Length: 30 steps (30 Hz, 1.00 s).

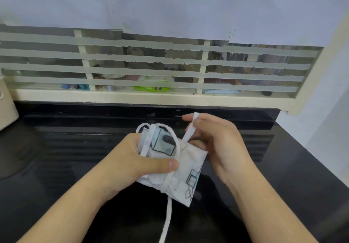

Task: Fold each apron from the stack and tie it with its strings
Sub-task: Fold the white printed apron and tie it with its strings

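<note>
A small folded white apron (186,169) with blue and black box prints hangs above the black counter. My left hand (132,159) grips the bundle from the left, thumb pressed across its front. One white string (190,129) rises from the bundle's top, and my right hand (213,138) pinches it between thumb and fingers. Another string loops over the bundle's upper part. A loose string end (167,220) dangles from the bottom toward the frame's lower edge. No stack of aprons is in view.
The glossy black counter (56,148) spreads under both hands. A cream window sill (151,97) runs along the back, below glass with frosted stripes. A beige container (7,108) stands at the far left edge. A white wall closes the right side.
</note>
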Each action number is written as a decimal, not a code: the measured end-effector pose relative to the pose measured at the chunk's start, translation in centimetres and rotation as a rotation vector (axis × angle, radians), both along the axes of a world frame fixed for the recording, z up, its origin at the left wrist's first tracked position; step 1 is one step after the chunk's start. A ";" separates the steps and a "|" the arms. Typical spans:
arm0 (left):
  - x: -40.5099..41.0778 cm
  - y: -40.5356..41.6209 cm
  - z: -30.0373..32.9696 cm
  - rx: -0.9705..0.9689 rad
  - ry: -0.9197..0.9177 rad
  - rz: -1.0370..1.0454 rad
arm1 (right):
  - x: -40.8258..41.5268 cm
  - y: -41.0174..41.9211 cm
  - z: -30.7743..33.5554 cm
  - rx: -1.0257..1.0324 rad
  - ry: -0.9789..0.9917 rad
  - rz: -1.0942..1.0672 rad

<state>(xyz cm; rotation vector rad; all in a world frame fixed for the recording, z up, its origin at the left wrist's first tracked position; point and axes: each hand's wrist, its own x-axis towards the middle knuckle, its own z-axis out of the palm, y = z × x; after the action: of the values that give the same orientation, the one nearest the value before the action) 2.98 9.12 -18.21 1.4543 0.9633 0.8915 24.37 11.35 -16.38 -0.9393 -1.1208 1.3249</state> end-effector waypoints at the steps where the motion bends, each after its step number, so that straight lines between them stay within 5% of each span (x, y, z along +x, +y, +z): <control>1: 0.0 0.0 0.1 -0.005 0.010 0.004 | 0.0 0.1 -0.2 0.046 -0.043 -0.014; 6: 0.1 -0.1 0.3 0.018 0.095 0.029 | 0.1 0.5 -0.5 0.227 -0.293 -0.191; 12: 0.4 -0.1 0.4 0.086 0.156 0.189 | 0.2 0.2 -0.3 0.199 -0.130 -0.120; 17: 0.9 -0.1 0.0 0.236 0.186 0.481 | -0.8 -1.5 0.2 0.448 -0.464 -0.025; 20: 0.5 0.5 -0.3 0.244 0.033 0.680 | -1.9 -2.0 -0.8 0.495 -0.643 -0.028; 26: -0.1 0.9 0.3 0.115 -0.445 0.717 | -3.9 -2.2 -1.6 0.254 -0.226 0.302; 30: -0.7 1.3 0.3 0.039 -0.605 0.629 | -4.0 -1.2 -2.3 0.135 -0.234 0.348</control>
<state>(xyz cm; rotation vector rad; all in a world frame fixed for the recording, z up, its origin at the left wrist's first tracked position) 2.29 10.40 -17.91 0.8088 0.9374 1.6948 20.37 10.20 -18.70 -0.8391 -1.5904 1.4180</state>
